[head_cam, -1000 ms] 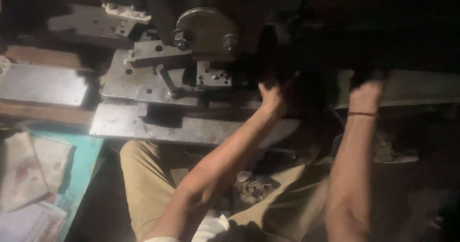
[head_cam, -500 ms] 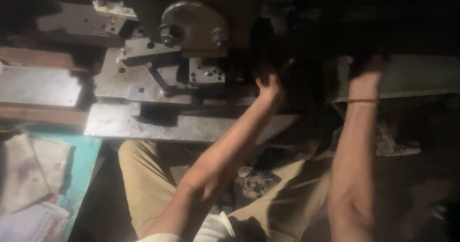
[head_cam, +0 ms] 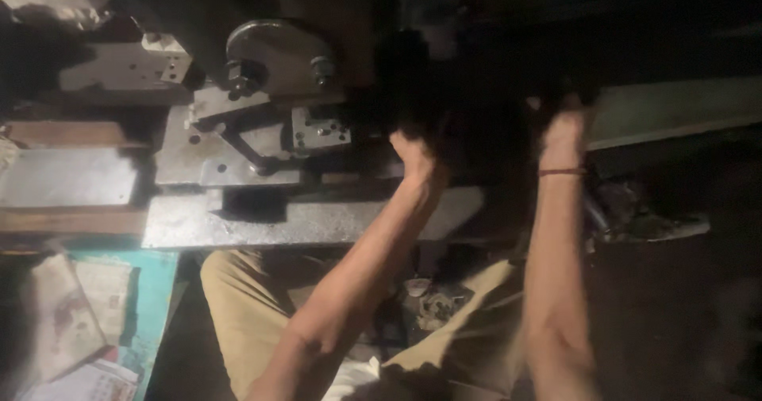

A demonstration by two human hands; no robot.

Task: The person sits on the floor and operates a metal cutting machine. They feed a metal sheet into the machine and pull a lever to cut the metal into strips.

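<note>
1. Grey steel press machine (head_cam: 262, 123), bolted together from flat plates, a round silver disc (head_cam: 278, 52) with a nut on its face at the top, set on a long grey metal worktop (head_cam: 302, 218).
2. Left hand (head_cam: 417, 151) raised at the right end of the machine, fingers reaching up into a dark mass there; closed, wide or gripping cannot be told in the shadow.
3. Right hand (head_cam: 562, 127), a thin red thread bracelet (head_cam: 562, 172) at the wrist, lifted into the same dark zone beside a pale green painted ledge (head_cam: 675, 111); fingers swallowed by shadow, so hold cannot be told either.
4. Compared with a second ago: both hands in almost the same spots against the machine, left a touch closer to the plates; the main shift is the view itself, sliding so the disc sits nearer the middle.
5. Meaning, as a judgement: work held steady at the machine's dark right side, no piece yet brought out into the light.
6. Below: khaki trouser legs (head_cam: 238, 306) of the seated person, small debris (head_cam: 432, 306) on the floor between them.
7. Far left: teal board (head_cam: 155, 290) carrying worn paper sheets (head_cam: 71, 314); a grey flat metal plate (head_cam: 67, 177) above it, well apart from both hands.
</note>
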